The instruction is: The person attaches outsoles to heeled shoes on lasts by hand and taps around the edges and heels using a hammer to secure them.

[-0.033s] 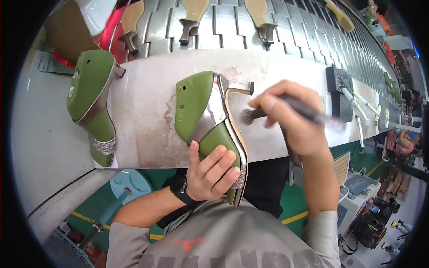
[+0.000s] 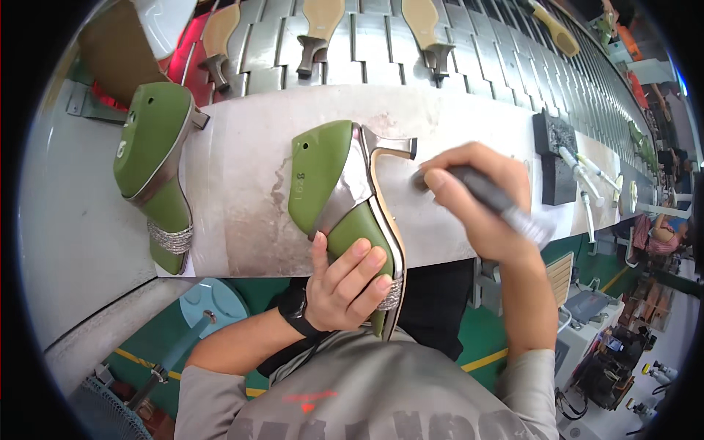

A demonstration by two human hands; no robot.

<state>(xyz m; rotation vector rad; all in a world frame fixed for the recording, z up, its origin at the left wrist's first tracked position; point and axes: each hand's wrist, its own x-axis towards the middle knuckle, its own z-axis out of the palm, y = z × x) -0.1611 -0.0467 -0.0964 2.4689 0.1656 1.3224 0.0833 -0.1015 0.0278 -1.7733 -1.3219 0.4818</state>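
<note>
My left hand is closed around the toe end of a heeled shoe, which lies on its side with a green last inside. The shoe has metallic straps, a glittery toe band and a grey-brown heel pointing right. My right hand, closed too, grips a dark-handled brush just right of the heel. Motion blurs the brush, and a gap separates its tip from the shoe. A matching shoe on a green last stands at the left of the worktop.
Beyond the worktop runs a metal slat conveyor carrying several tan soles with heels. At the right stand a black block and white tube-like tools. A round blue stool is below left.
The brush tip has shifted a little right and away from me, and its handle has swung nearer to me. My left hand and the held shoe have hardly moved.
</note>
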